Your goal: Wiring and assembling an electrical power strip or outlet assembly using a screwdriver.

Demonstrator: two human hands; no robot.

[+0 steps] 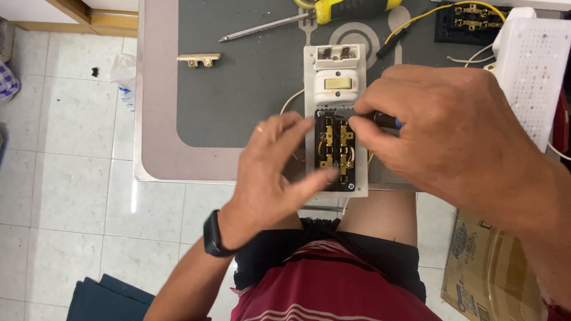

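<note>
The white switch-and-socket plate (pixel 335 119) is steadied at the desk (pixel 238 89) edge by the left hand (pixel 273 172), its grip loosely open, fingertips touching the black socket block (pixel 336 151) just rightward. A dark-handled tool (pixel 383 120) is pinched in the right hand's (pixel 446 131) closed grip, directly above that block.

Your hands (pixel 357 148) are crowding the near edge of the worktop (pixel 238 101), so the bare stretch toward its left edge is lying open to you. Along the far edge a screwdriver (pixel 309 15) and a brass clip (pixel 199 59) are sitting in the way, and a white perforated basket (pixel 532 65) is blocking the right edge.
</note>
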